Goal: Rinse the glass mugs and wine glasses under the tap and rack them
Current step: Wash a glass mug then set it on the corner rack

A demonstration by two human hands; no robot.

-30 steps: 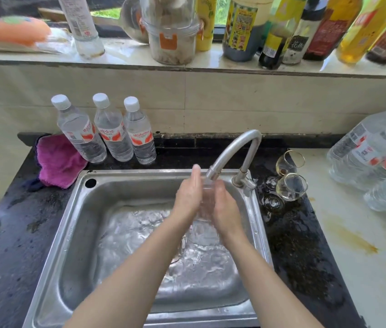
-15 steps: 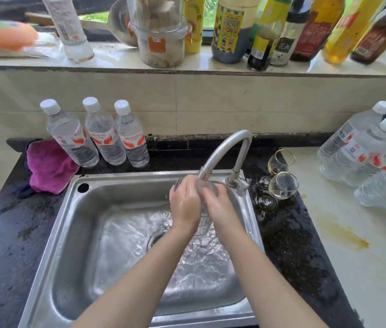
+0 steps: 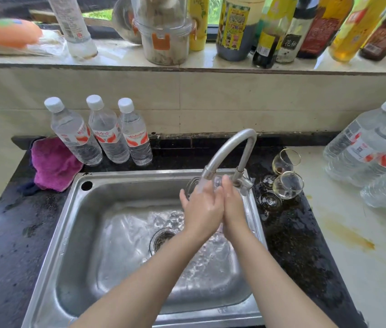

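Change: since half a second ago I see both hands shifted right and back, up under the spout; the left fingers, then curled over the glass, now reach out straighter
Forearms: both come in from the bottom edge and meet over the right half of the sink (image 3: 73, 233)
Left hand (image 3: 202, 207): back toward me, fingers extended and slightly spread, pressed against the left side of a clear glass (image 3: 193, 185)
Right hand (image 3: 232, 204): edge-on, fingers straight and together, pointing toward the tap base, flat against the other side of the glass
Glass: mostly hidden between the palms, only a rim and a bit of wall showing above the left fingers; I cannot tell whether it is a mug or a wine glass
Water: streams from the tap (image 3: 231, 147) onto the hands and glass, pools and ripples around the drain (image 3: 162, 240)
Wine glasses (image 3: 287, 184): two stemmed ones lie tilted on the wet dark table (image 3: 305, 245) just right of the tap, bases toward the sink
Right: large water bottles (image 3: 362, 143) lie on the pale table
Left: pink cloth (image 3: 54, 163) at the sink's back corner, three small water bottles (image 3: 106, 131) upright beside it
Far: windowsill (image 3: 210, 61) with sauce bottles and a plastic jar (image 3: 163, 29)
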